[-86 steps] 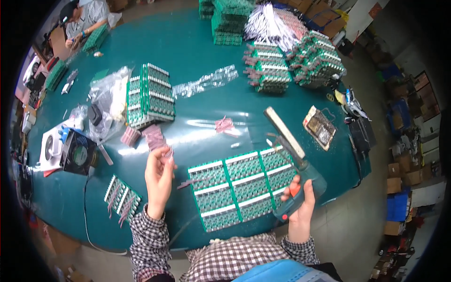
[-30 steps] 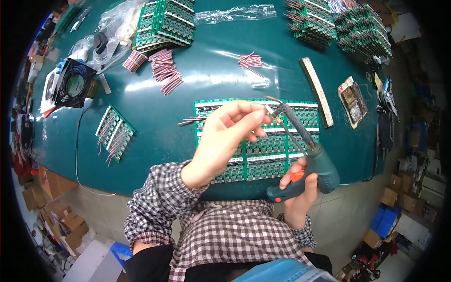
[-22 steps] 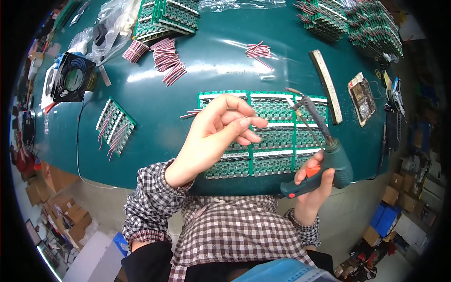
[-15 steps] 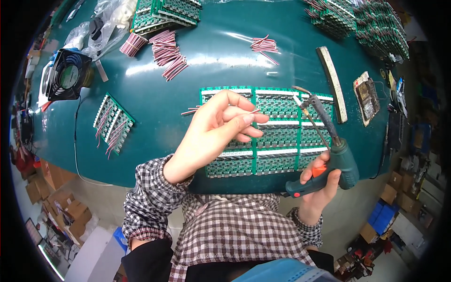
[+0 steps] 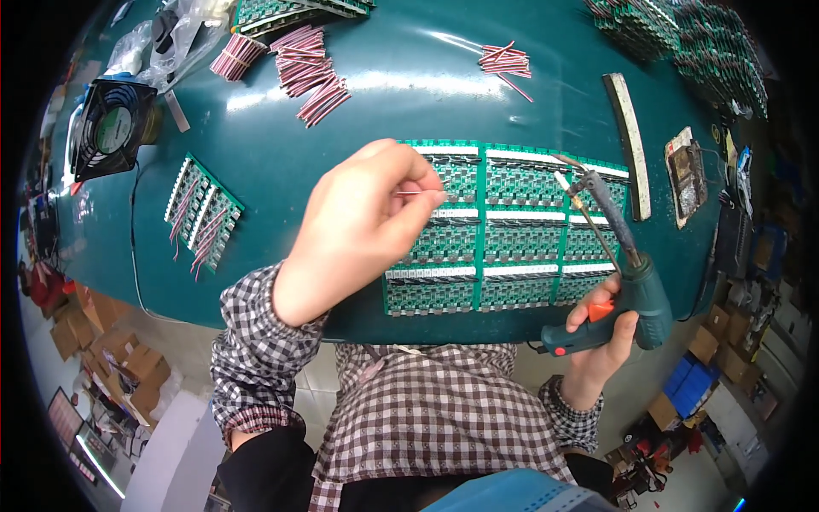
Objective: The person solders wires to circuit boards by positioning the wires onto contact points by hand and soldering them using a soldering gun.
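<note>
- While the left hand [image 5: 358, 230] hovers above the panel [image 5: 503, 230], its thumb and forefinger are pinched together on a wire [image 5: 418, 194]; the wire is thin and sticks out sideways from the fingertips toward the right, its long axis roughly level across the view.
- The wire's free end sits just above the panel's upper left boards, so the spot it points at lies right under and slightly beyond the fingertips (whether the tip already touches a board I cannot tell).
- The right hand [image 5: 597, 341] is clamped round the grip of a green soldering gun [image 5: 627, 290], a finger lying by the orange trigger.
- From that hand the gun's barrel runs up and to the left, ending in a tip [image 5: 570, 179] over the panel's upper right boards.
- Tip and wire end are near but apart, with a column of boards between them; the left hand is the nearer one to the wire end, the gun tip lying off to its right.
- Beyond the left hand, further up the table [image 5: 256, 145], lie loose bundles of red and white wires [image 5: 307, 68].
- To that hand's left sits a small board [image 5: 203, 213] with wires already on it, and further left a fan [image 5: 111, 128].
</note>
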### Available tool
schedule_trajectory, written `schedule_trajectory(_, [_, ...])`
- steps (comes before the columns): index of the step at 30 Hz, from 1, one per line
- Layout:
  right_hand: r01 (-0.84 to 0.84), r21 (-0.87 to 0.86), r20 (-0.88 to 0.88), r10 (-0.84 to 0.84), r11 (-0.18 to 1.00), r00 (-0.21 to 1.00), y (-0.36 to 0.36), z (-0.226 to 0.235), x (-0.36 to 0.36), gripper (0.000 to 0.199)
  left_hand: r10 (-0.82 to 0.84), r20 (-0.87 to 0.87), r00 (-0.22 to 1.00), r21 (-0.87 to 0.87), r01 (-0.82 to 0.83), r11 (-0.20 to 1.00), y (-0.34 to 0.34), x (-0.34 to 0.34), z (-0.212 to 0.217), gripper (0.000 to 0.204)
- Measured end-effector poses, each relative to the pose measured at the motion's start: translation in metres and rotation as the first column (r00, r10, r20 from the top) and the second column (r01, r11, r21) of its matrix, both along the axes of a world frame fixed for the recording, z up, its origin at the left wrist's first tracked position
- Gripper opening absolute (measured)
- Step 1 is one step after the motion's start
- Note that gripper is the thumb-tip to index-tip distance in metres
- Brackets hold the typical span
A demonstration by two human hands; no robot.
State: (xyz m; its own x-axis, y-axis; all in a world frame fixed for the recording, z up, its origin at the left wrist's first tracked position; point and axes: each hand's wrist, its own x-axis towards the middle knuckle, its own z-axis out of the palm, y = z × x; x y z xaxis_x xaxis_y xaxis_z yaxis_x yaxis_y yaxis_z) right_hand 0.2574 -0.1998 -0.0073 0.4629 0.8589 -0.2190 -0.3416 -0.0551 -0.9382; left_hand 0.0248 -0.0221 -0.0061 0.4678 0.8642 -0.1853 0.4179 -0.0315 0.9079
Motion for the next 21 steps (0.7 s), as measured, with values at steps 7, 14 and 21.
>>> schedule_trajectory(7, [0.044, -0.066, 0.117, -0.036, 0.997, 0.992, -0.001, 0.009, 0.003, 0.057, -0.034, -0.123, 0.992, 0.214, 0.06, 0.975, 0.002, 0.022, -0.026, 0.005])
schedule_trajectory(14, [0.016, -0.109, 0.163, 0.002, 0.994, 0.987, 0.004, 0.013, 0.005, 0.054, -0.023, -0.127, 0.992, 0.381, 0.07, 0.922, 0.005, 0.026, -0.037, 0.008])
schedule_trajectory(21, [0.01, -0.138, 0.127, 0.008, 0.99, 0.992, 0.007, 0.011, 0.003, 0.055, 0.022, -0.175, 0.984, 0.504, 0.07, 0.861, 0.004, 0.03, -0.045, 0.013])
